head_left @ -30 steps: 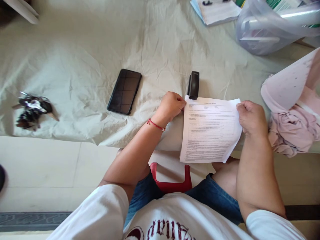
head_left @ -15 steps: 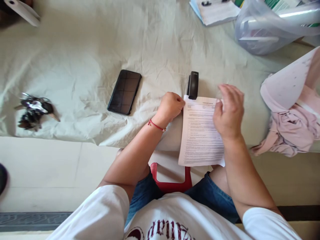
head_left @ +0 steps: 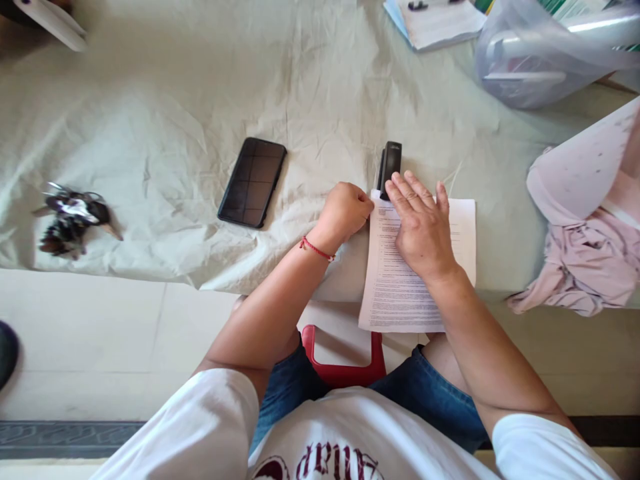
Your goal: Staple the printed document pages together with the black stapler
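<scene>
A printed sheet of paper (head_left: 400,287) lies over the table's front edge, its lower part hanging past it. My left hand (head_left: 346,210) pinches the sheet's upper left corner between thumb and finger. A black stapler (head_left: 391,165) sits at the top edge of the paper, its near end over the sheet. My right hand (head_left: 423,223) is spread open, palm down, above the upper part of the page. Its fingertips are close to the stapler's near end; whether they touch it I cannot tell.
A black phone (head_left: 253,182) and a bunch of keys (head_left: 75,220) lie to the left on the cloth-covered table (head_left: 175,87). At the right are a crumpled pink cloth (head_left: 590,260) and a clear plastic bag (head_left: 525,73). Papers (head_left: 440,23) lie at the back.
My right hand has moved left across the page from its right side, fingers now flat and close to the stapler. My left hand keeps its pinch on the corner.
</scene>
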A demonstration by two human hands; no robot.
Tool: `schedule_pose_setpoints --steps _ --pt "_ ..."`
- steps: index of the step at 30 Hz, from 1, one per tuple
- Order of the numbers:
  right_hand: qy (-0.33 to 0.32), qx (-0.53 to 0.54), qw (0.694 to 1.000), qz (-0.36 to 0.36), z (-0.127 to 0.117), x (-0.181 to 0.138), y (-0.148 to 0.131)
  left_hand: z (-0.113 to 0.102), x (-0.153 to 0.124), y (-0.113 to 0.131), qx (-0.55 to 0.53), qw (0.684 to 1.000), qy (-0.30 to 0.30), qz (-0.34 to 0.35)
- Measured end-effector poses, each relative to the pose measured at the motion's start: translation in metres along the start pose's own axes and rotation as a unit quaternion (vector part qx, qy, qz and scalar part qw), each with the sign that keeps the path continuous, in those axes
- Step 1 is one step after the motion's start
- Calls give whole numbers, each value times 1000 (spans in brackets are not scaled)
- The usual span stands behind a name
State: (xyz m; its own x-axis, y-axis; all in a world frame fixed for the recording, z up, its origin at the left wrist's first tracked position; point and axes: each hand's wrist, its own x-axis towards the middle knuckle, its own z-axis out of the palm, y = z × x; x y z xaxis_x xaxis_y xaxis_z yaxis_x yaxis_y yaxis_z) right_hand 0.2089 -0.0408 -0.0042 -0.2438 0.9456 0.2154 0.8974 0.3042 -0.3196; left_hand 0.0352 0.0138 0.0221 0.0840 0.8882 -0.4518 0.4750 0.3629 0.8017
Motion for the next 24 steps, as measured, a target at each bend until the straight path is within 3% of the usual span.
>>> schedule_pose_setpoints --steps 5,24 --pt "-5 -15 1000 -5 2 0 3 -2 -6 7 3 1000 -1 -25" --pt "-1 -21 999 28 3 -4 -8 4 1 -4 22 997 11 72"
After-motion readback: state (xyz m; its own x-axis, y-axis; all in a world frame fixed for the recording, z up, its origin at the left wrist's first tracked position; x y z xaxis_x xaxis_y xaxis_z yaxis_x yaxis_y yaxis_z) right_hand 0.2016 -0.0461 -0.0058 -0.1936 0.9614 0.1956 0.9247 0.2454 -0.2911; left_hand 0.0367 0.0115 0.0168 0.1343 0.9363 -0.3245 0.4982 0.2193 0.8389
